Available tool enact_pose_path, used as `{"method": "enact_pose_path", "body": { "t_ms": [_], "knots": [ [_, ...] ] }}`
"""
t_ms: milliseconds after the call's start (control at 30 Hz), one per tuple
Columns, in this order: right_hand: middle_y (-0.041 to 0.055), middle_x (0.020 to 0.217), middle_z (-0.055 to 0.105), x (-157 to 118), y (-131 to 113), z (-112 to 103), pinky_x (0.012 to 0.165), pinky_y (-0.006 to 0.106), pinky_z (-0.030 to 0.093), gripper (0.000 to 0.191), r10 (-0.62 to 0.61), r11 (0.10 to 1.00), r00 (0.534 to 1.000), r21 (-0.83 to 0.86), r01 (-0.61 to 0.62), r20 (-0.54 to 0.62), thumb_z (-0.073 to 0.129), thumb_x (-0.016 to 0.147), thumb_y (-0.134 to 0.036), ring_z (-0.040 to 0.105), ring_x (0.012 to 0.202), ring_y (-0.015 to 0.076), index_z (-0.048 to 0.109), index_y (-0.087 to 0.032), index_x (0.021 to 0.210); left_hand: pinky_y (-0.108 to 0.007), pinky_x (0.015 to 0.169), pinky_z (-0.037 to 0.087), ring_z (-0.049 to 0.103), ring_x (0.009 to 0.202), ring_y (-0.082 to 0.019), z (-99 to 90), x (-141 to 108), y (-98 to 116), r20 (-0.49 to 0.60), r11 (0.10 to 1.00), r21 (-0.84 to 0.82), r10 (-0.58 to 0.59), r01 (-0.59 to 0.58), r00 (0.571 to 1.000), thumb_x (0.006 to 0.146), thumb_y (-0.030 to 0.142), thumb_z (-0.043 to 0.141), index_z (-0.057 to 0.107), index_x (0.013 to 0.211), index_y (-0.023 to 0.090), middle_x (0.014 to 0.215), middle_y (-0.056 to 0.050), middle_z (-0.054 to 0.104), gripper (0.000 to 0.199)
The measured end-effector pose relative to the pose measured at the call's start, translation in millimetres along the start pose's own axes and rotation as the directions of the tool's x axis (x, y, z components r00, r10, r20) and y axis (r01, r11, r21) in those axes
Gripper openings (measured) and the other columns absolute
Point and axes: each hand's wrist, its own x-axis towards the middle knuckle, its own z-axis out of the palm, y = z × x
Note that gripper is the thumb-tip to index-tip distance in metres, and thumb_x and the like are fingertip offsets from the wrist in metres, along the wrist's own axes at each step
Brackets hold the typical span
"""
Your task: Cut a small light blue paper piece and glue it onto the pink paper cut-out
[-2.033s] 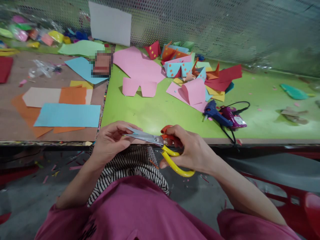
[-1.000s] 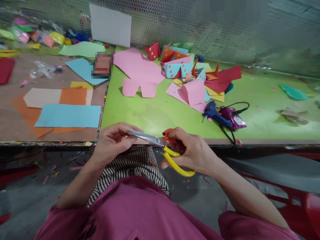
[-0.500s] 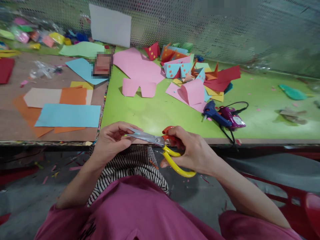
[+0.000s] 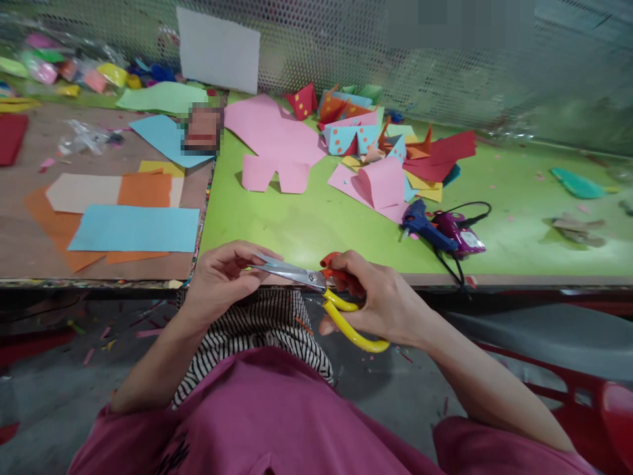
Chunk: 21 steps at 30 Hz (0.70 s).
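My right hand [image 4: 383,303] grips a pair of scissors [image 4: 316,287] with one red and one yellow handle loop, held just below the front edge of the green table [image 4: 306,224]. The steel blades point left into my left hand [image 4: 222,280]. My left hand's thumb and fingers are pinched around the blade tips; whatever small piece they hold is hidden by the fingers. Both hands hover over my lap, above a black-and-white striped cloth [image 4: 257,326].
A blue and purple glue gun [image 4: 440,227] with a black cord lies on the green table to the right. Pink paper cutouts [image 4: 274,142] and a pile of folded coloured shapes [image 4: 386,145] sit further back. Blue and orange sheets [image 4: 133,227] cover the brown board at left.
The hands and scissors have hardly shifted; the scissor handles move slightly, with the blades staying at my left fingers.
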Motion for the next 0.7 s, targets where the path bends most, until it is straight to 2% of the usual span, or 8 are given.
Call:
{"method": "enact_pose_path", "body": {
  "t_ms": [167, 333, 533, 633, 700],
  "knots": [
    [-0.0023, 0.072, 0.066, -0.6, 0.7, -0.4, 0.052, 0.025, 0.039, 0.072, 0.007, 1.000, 1.000, -0.005, -0.007, 0.008, 0.077, 0.067, -0.079, 0.055, 0.055, 0.0130, 0.059, -0.021, 0.106, -0.028, 0.076, 0.063, 0.076, 0.086, -0.017, 1.2, -0.3, 0.3, 0.018, 0.998, -0.038, 0.044, -0.043, 0.999, 0.069, 0.006, 0.073, 0.075, 0.079, 0.027, 0.088, 0.001, 0.080, 0.023],
    [-0.0032, 0.069, 0.064, -0.8, 1.9, -0.7, 0.051, 0.024, 0.036, 0.070, -0.009, 1.000, 1.000, 0.014, 0.009, 0.006, 0.074, 0.071, -0.079, 0.053, 0.054, 0.0116, 0.058, -0.020, 0.104, -0.031, 0.076, 0.063, 0.076, 0.083, -0.018, 0.7, -0.9, -2.8, 0.006, 1.000, 0.009, 0.001, -0.001, 1.000, 0.072, 0.014, 0.075, 0.073, 0.078, 0.024, 0.088, -0.002, 0.080, 0.012],
    [-0.0050, 0.066, 0.058, -1.6, 2.9, 1.3, 0.050, 0.024, 0.034, 0.068, -0.030, 0.999, 0.999, 0.021, 0.030, -0.025, 0.073, 0.072, -0.079, 0.049, 0.053, 0.0107, 0.059, -0.020, 0.103, -0.030, 0.077, 0.063, 0.075, 0.085, -0.018, 1.4, -3.8, -2.2, -0.016, 0.999, 0.015, -0.042, 0.043, 0.999, 0.071, 0.017, 0.077, 0.073, 0.077, 0.023, 0.088, -0.002, 0.080, 0.010],
    [-0.0072, 0.062, 0.052, -1.9, 3.8, 1.6, 0.050, 0.024, 0.032, 0.064, 0.016, 0.997, 1.000, 0.078, -0.014, -0.022, 0.076, 0.071, -0.076, 0.045, 0.053, 0.0103, 0.057, -0.022, 0.098, -0.027, 0.076, 0.061, 0.075, 0.083, -0.016, 4.2, -3.8, 1.2, -0.045, 0.997, 0.025, -0.075, 0.076, 0.996, 0.072, 0.015, 0.077, 0.072, 0.074, 0.024, 0.085, 0.000, 0.080, 0.010],
    [-0.0084, 0.060, 0.047, -2.0, 6.3, 1.1, 0.050, 0.024, 0.029, 0.062, 0.094, 0.984, 0.996, 0.151, -0.094, 0.005, 0.079, 0.068, -0.075, 0.041, 0.053, 0.0097, 0.054, -0.023, 0.091, -0.025, 0.073, 0.060, 0.074, 0.080, -0.015, 5.2, -1.3, 2.5, -0.070, 0.993, -0.021, -0.115, 0.114, 0.991, 0.072, 0.014, 0.077, 0.072, 0.073, 0.024, 0.083, 0.001, 0.079, 0.011]
  ]
}}
